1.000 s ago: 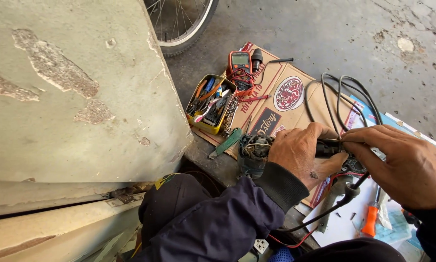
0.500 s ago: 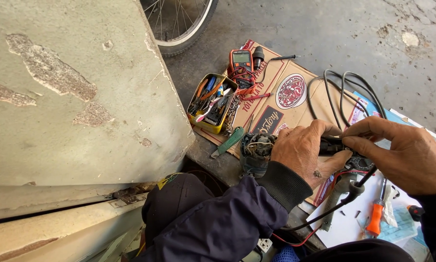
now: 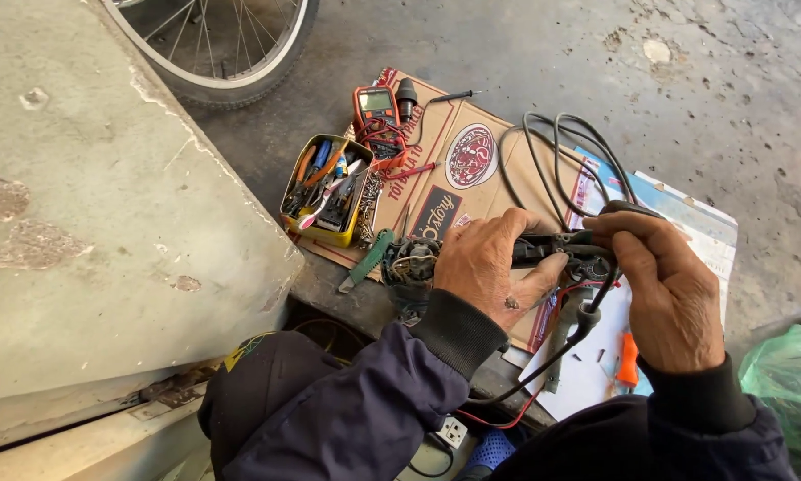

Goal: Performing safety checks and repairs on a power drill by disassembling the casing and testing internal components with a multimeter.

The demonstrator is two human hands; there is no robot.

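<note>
My left hand grips a dark, opened power tool body over a flattened cardboard sheet. At the tool's left end, exposed motor windings show beside my left wrist. My right hand pinches the tool's rear end, where a black cable with a rubber strain relief and thin red wires come out. The cable loops away over the cardboard. Both sleeves are dark blue.
A yellow tin full of small hand tools sits on the cardboard, a red multimeter with probes behind it. A green-handled tool lies near the motor, an orange screwdriver on paper. A concrete slab rises left, a bicycle wheel behind, a green bag right.
The view has shifted slightly. My right hand has slid in closer along the tool's rear end toward my left hand. My left hand keeps its grip.
</note>
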